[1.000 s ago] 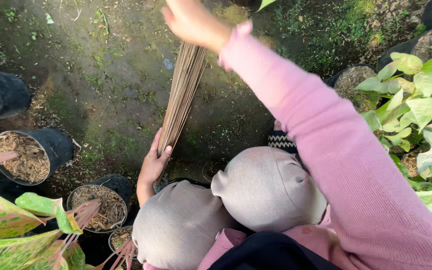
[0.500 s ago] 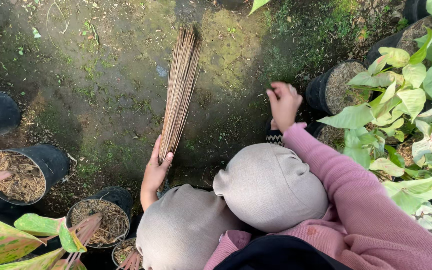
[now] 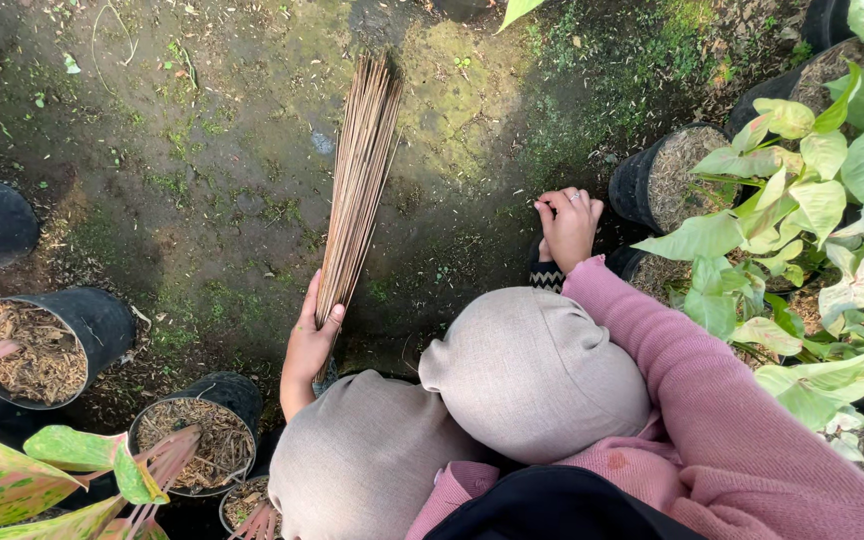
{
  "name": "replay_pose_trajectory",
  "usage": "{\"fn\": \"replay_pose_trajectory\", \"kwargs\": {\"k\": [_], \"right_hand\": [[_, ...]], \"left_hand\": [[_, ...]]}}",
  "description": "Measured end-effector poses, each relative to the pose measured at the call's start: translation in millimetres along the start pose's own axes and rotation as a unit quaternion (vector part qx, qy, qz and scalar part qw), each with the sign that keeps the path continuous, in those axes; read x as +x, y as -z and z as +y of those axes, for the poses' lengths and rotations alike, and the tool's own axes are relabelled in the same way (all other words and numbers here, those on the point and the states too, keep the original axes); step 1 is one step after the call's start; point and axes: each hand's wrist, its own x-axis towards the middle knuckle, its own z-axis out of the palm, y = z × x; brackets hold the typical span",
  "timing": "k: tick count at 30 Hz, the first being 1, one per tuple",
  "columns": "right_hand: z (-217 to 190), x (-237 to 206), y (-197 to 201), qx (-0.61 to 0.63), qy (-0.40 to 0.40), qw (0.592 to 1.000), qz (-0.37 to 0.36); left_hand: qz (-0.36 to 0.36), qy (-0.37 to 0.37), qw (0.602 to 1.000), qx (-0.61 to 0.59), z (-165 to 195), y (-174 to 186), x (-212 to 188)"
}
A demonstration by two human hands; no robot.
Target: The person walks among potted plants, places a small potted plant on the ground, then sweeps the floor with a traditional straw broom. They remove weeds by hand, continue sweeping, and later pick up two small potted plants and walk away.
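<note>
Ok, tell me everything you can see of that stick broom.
The stick broom is a tight bundle of thin, dry, tan-brown ribs, like stripped palm midribs, with no separate handle in view. It narrows at the near end, where the left hand holds it, thumb over the front, and fans slightly wider toward the far end. It lies at a slant over the mossy dirt ground; the right hand is apart from it.

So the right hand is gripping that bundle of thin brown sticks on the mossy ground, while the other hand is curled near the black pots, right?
Not quite: the head view shows the left hand gripping the stick bundle. The right hand is the curled one near the black pots.
</note>
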Motion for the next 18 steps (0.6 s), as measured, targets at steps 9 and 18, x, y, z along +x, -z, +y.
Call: {"fn": "replay_pose_trajectory", "kwargs": {"k": [9, 18], "right_hand": [[-6, 7, -7, -0.084, 0.057, 0.994, -0.038], [-84, 95, -36, 0.218, -0.118, 0.96, -0.128]], "left_hand": [[-0.003, 0.014, 1.0, -0.005, -3, -2, 2], [0.004, -0.004, 1.0, 0.016, 1, 2, 5]]}}
